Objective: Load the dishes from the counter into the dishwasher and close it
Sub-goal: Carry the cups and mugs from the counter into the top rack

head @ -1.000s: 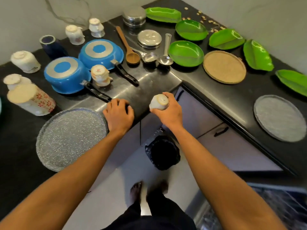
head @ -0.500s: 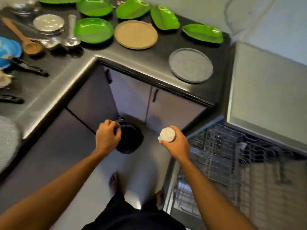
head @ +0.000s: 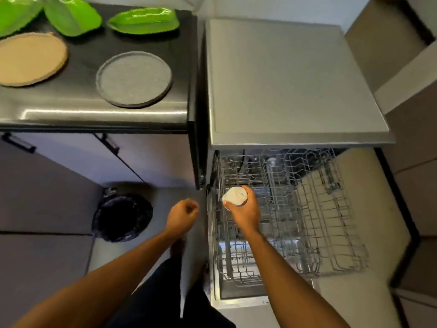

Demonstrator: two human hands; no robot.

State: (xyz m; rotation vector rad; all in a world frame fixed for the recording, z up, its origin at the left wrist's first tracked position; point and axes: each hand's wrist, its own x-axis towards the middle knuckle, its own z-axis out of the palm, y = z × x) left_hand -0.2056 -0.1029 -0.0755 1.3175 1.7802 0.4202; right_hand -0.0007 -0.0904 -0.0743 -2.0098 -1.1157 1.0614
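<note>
My right hand [head: 246, 210] grips a small white cup [head: 235, 196], held upside down with its base facing me, over the left side of the pulled-out wire rack [head: 307, 221] of the open dishwasher [head: 283, 79]. The rack holds no dishes that I can see. My left hand [head: 181, 217] hangs in a loose fist to the left of the dishwasher, over the floor, holding nothing. On the black counter [head: 94, 107] at upper left lie a grey round plate [head: 133, 78], a tan round plate [head: 29, 58] and green leaf-shaped dishes [head: 144, 21].
A black bin [head: 123, 216] stands on the floor below the counter's cabinet doors [head: 71, 157]. The dishwasher's open door [head: 236, 297] lies low in front of me. My feet and dark trousers show at the bottom. A wall and step lie to the right.
The view has swung right from the counter to the dishwasher. My right hand has carried the cup from the counter edge to above the rack. My left hand left the counter and hangs free.
</note>
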